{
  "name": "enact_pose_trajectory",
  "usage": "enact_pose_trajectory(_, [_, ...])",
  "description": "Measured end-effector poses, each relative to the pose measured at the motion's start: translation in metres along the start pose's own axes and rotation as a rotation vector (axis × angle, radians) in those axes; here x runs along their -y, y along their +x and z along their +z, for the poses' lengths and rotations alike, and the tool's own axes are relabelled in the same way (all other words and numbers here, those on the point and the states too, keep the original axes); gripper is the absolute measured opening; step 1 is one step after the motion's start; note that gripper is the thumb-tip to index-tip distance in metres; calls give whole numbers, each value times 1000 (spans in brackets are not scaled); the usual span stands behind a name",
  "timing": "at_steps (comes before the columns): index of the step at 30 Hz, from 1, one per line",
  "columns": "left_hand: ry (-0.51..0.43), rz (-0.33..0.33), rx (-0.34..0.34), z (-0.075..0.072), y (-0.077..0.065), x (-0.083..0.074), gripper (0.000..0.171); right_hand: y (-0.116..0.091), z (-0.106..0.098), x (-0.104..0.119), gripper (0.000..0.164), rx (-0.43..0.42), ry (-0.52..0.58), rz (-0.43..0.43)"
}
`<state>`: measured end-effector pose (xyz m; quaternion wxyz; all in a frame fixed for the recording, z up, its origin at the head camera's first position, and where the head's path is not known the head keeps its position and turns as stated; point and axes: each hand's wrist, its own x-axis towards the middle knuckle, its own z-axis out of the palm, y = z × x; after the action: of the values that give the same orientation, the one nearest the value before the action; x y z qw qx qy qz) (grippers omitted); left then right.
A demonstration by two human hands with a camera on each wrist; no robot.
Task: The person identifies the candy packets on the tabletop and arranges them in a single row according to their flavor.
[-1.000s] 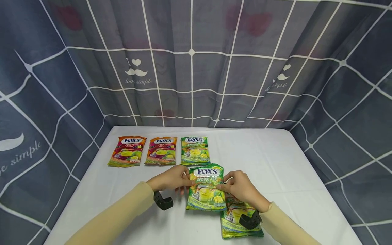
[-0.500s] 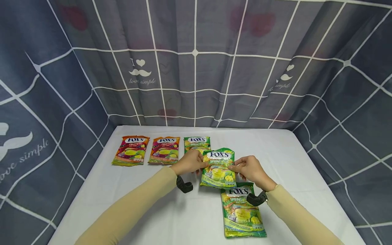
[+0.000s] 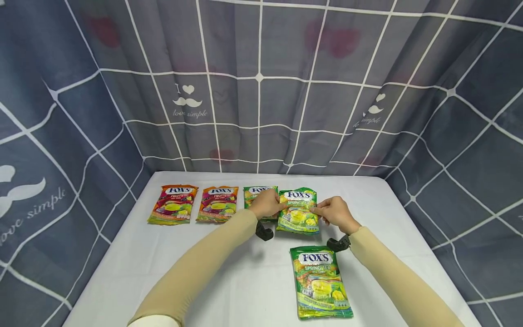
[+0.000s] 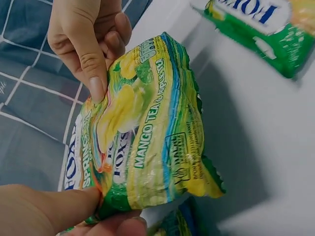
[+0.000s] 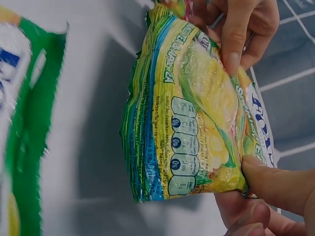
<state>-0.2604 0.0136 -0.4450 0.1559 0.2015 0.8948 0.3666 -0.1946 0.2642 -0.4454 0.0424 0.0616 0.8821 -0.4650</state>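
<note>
Both hands hold one green candy bag (image 3: 299, 217) marked FOX'S Spring Tea, near the back of the table. My left hand (image 3: 267, 204) pinches its left edge, thumb on the printed front. On the opposite edge, my right hand (image 3: 335, 213) pinches it the same way. Seen from the left wrist, the held bag (image 4: 142, 123) is tilted, its lower edge casting a shadow on the cloth. A second Spring Tea bag (image 3: 251, 193) lies just left of it, partly hidden behind my left hand. Another Spring Tea bag (image 3: 320, 284) lies flat near the front.
Two red-and-orange FOX'S Fruits bags, an outer one (image 3: 173, 205) and an inner one (image 3: 218, 204), lie in the back row at left. A white cloth covers the table (image 3: 196, 268). Grey checked curtains (image 3: 229, 100) enclose its back and sides.
Both hands have carried the held Spring Tea bag away from me and to the right, from over the front bag to beside the back row. The front bag is now uncovered.
</note>
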Motion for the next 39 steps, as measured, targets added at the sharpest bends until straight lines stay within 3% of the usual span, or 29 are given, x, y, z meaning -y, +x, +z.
enact_pose_trajectory(6, [71,-26,-23,7,19,-9,52,18,-5,-9,28,-31,-63,11])
enact_pose_trajectory(11, [136,-54,-4,15,28,-9,40,30,-4,-14,27,-31,-74,50])
enact_pose_trajectory(14, [169,-63,2,20,37,-5,34,36,-2,-16,27,-38,-91,68])
enact_pose_trajectory(16, [219,-45,-30,32,55,10,37,39,-1,-16,27,-53,-111,69])
enact_pose_trajectory(21, [272,-64,-67,43,78,21,35,48,0,-17,26,-95,-148,66])
enact_pose_trajectory(23, [254,-93,-42,36,71,9,32,52,0,-19,26,-114,-159,73])
enact_pose_trajectory(26, [255,-88,-59,38,70,6,30,58,2,-24,25,-130,-177,83])
enact_pose_trajectory(28, [246,-90,-48,34,61,-2,30,61,4,-27,25,-141,-187,88])
enact_pose_trajectory(33, [273,-77,-96,38,55,-4,31,65,9,-32,25,-178,-193,64])
enact_pose_trajectory(39, [283,-70,-116,38,57,-3,35,64,16,-36,24,-217,-178,53])
